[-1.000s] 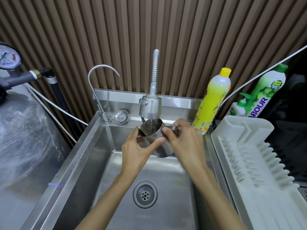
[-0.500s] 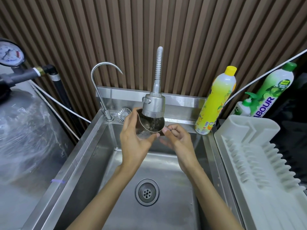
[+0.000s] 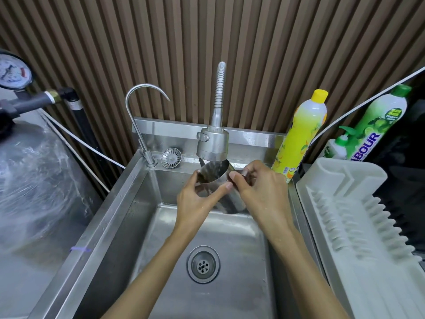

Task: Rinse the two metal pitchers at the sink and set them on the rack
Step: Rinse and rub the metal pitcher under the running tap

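One pitcher [image 3: 212,172] held under the tap [image 3: 212,143] for rinsing

Both hands hold the metal pitcher, tilted, below the tap head over the sink [image 3: 128,215]. The left hand [image 3: 195,203] curls its grip round the body; the right hand [image 3: 259,187] pinches the handle side. This looks like the rinse step; next it needs tipping out and carrying right to the white rack [image 3: 340,203]. A green bottle [image 3: 377,120] reads "BOUR"; other labels are unreadable.
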Action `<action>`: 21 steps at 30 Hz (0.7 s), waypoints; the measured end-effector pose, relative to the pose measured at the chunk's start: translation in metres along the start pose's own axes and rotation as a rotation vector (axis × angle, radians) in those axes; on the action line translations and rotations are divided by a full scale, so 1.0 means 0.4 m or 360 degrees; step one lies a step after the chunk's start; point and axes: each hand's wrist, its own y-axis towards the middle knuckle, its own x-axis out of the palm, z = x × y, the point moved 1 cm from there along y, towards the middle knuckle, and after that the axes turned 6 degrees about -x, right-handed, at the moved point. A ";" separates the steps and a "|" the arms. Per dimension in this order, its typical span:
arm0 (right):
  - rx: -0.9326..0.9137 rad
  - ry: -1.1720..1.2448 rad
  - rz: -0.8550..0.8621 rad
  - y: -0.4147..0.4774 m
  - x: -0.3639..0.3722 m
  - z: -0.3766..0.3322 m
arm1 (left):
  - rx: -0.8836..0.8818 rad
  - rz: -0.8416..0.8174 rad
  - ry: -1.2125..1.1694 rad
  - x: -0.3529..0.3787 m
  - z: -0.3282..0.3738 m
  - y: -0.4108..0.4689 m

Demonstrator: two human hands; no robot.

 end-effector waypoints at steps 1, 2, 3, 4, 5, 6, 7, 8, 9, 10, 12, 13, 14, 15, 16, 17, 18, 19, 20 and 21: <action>0.0008 0.0064 0.0028 0.001 0.002 0.003 | 0.0020 -0.0008 -0.0046 0.003 0.003 0.004; 0.0041 0.0175 0.0039 0.005 0.005 0.007 | 0.0066 -0.0004 -0.0075 0.006 0.006 0.010; 0.0080 0.0312 0.0038 0.010 0.011 0.017 | 0.0115 0.0017 -0.0110 0.008 0.010 0.017; 0.0122 0.0483 0.0025 0.015 0.020 0.029 | 0.0156 0.0049 -0.0143 0.008 0.015 0.025; 0.0162 0.0694 -0.0007 0.018 0.034 0.044 | 0.0198 0.0100 -0.0157 0.007 0.018 0.033; 0.0211 0.0944 -0.0067 0.019 0.050 0.056 | 0.0253 0.0168 -0.0118 0.005 0.019 0.041; 0.0264 0.1195 -0.0136 0.018 0.068 0.066 | 0.0324 0.0230 -0.0022 0.002 0.021 0.045; 0.0325 0.1432 -0.0197 0.014 0.087 0.077 | 0.0390 0.0285 0.0090 -0.002 0.024 0.044; 0.0388 0.1655 -0.0241 0.009 0.107 0.088 | 0.0450 0.0327 0.0179 -0.007 0.028 0.038; 0.0458 0.1852 -0.0277 0.004 0.124 0.095 | 0.0501 0.0351 0.0244 -0.012 0.034 0.031; 0.0549 0.2062 -0.0320 -0.010 0.143 0.099 | 0.0588 0.0385 0.0357 -0.023 0.034 0.020; 0.0565 0.2062 -0.0318 -0.015 0.147 0.099 | 0.0607 0.0414 0.0428 -0.029 0.028 0.015; 0.0565 0.2004 -0.0310 -0.019 0.146 0.097 | 0.0590 0.0463 0.0500 -0.034 0.023 0.011; 0.0563 0.1898 -0.0303 -0.021 0.144 0.096 | 0.0542 0.0525 0.0550 -0.037 0.017 0.006; 0.0557 0.1770 -0.0303 -0.022 0.138 0.093 | 0.0464 0.0574 0.0568 -0.039 0.010 0.001; 0.0550 0.1623 -0.0298 -0.023 0.130 0.090 | 0.0385 0.0609 0.0564 -0.038 0.007 -0.005; 0.0550 0.1477 -0.0284 -0.021 0.121 0.088 | 0.0314 0.0619 0.0554 -0.036 0.002 -0.011; 0.0552 0.1340 -0.0266 -0.019 0.110 0.086 | 0.0246 0.0599 0.0538 -0.033 -0.005 -0.013; 0.0552 0.1213 -0.0249 -0.015 0.100 0.086 | 0.0186 0.0559 0.0526 -0.029 -0.010 -0.012; 0.0538 0.1079 -0.0224 -0.010 0.089 0.084 | 0.0140 0.0512 0.0511 -0.025 -0.015 -0.012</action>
